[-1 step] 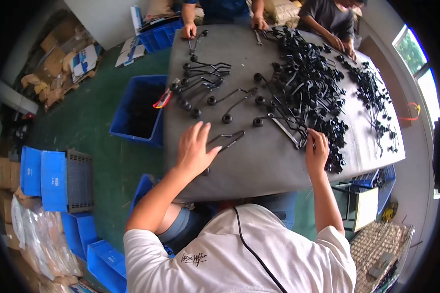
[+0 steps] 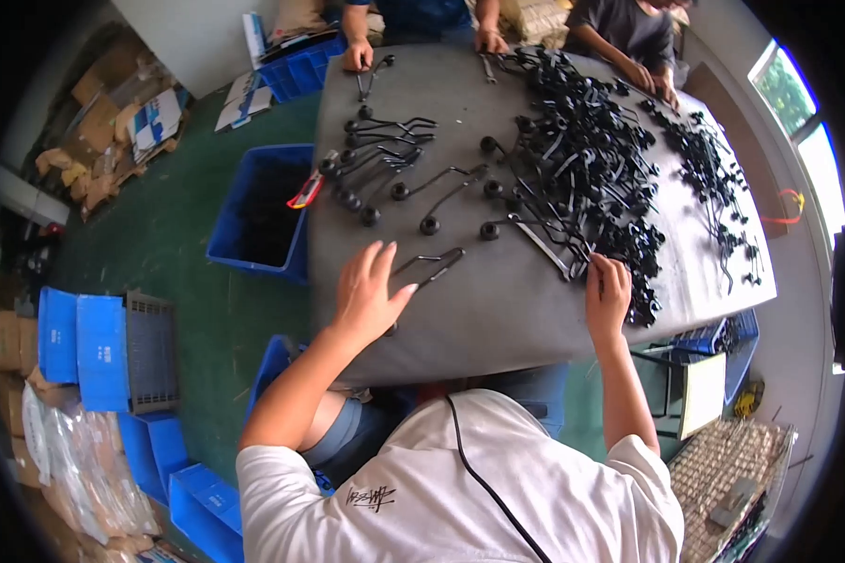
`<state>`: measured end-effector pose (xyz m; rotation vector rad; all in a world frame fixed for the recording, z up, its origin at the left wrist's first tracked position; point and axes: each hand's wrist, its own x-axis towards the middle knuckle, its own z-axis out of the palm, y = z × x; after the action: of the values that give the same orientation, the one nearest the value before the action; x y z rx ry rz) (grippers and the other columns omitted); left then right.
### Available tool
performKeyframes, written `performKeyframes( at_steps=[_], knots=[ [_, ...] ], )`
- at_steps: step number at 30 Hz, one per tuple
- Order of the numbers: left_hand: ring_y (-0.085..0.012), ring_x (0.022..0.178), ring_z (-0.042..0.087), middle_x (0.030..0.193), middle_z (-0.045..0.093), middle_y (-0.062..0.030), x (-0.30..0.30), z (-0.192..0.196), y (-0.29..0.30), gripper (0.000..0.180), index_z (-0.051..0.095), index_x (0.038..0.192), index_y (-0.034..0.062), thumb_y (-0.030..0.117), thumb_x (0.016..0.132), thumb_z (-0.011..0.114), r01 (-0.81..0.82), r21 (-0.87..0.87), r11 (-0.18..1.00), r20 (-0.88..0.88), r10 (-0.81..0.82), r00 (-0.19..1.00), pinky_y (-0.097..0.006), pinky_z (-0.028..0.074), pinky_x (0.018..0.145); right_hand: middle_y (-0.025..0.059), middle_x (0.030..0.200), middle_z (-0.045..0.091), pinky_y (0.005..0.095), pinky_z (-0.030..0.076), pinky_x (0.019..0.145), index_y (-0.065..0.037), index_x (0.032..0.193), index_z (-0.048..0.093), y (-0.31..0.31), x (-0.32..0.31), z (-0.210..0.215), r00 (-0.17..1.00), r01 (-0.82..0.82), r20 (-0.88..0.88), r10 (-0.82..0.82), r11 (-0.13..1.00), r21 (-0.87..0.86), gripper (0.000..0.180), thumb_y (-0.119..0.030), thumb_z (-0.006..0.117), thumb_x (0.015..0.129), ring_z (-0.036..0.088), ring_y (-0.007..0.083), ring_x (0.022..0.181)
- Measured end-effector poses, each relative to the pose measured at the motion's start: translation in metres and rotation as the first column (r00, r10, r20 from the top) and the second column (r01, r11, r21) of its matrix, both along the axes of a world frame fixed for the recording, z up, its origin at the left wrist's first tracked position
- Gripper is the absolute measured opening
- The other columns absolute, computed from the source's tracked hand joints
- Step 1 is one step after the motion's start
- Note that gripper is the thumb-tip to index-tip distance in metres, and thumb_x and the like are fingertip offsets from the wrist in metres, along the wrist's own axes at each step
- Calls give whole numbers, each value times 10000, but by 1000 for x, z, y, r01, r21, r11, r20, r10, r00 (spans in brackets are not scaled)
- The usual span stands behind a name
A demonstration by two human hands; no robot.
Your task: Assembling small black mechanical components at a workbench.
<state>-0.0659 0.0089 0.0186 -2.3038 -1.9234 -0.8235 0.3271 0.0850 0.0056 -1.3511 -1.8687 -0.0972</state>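
Note:
My left hand (image 2: 366, 293) is over the near left of the table, fingers stretched and thumb apart. Beneath and beside it lies a bent black rod (image 2: 438, 269), partly hidden by the hand. My right hand (image 2: 609, 293) is at the near edge of a large heap of black rods with round ends (image 2: 582, 159). Its fingers are curled together around a dark part, mostly hidden by them. Just left of that hand, a silver wrench (image 2: 540, 246) lies on the grey tabletop (image 2: 498, 324). Several ball-ended black rods (image 2: 429, 225) are spread beyond my left hand.
A red utility knife (image 2: 306, 190) lies at the left table edge, above a blue bin (image 2: 223, 230) of dark parts. Across the table, one person's hand (image 2: 358, 56) touches a rod; another person's hands (image 2: 665, 89) work at a second heap (image 2: 706, 174). Another wrench (image 2: 489, 68) lies at the far edge.
The whole view has shifted very slightly. Both my hands stay in nearly the same places, and the parts on the table lie as before.

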Motion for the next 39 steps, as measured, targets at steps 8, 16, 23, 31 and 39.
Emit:
performKeyframes(
  at_steps=[8,16,23,31,39],
  knots=[
    [-294,1218,562,1293,604,-150,18,-18,-22,700,435,1455,68,326,866,712,143,-256,956,6,-146,989,-487,339,1121,117,1317,576,443,383,1055,-105,1324,583,-36,45,-14,961,254,139,-238,961,-109,548,-298,750,839,521,319,1239],
    [-292,1210,562,1261,613,-122,34,-3,-5,696,468,1437,93,247,809,726,168,-255,952,23,-168,986,-448,359,1109,111,1387,537,459,329,1130,-128,1357,570,-6,56,-15,947,190,287,-147,973,-130,630,-378,764,812,457,322,1327],
    [-268,1059,618,1107,654,-91,29,-2,-9,705,502,1418,147,309,789,776,67,-353,933,80,-41,996,-419,427,1001,100,1354,552,494,273,1169,-78,1303,589,14,26,-24,951,8,306,41,987,-157,610,-341,771,784,435,291,1353],
    [-261,823,651,840,659,-65,40,4,-46,760,489,1407,77,382,779,790,-87,-390,917,102,137,985,-400,468,887,115,1137,636,466,304,1130,-36,1216,609,27,16,0,921,-24,379,95,982,-186,600,-374,789,754,559,296,1157],
    [-342,883,680,876,706,-153,34,0,-55,814,392,1465,38,388,826,756,-285,-388,877,80,340,937,-453,495,872,53,1059,644,305,453,886,-37,1194,647,10,20,13,556,-345,-826,-91,879,-330,425,-400,520,1012,560,132,999]
  ],
)
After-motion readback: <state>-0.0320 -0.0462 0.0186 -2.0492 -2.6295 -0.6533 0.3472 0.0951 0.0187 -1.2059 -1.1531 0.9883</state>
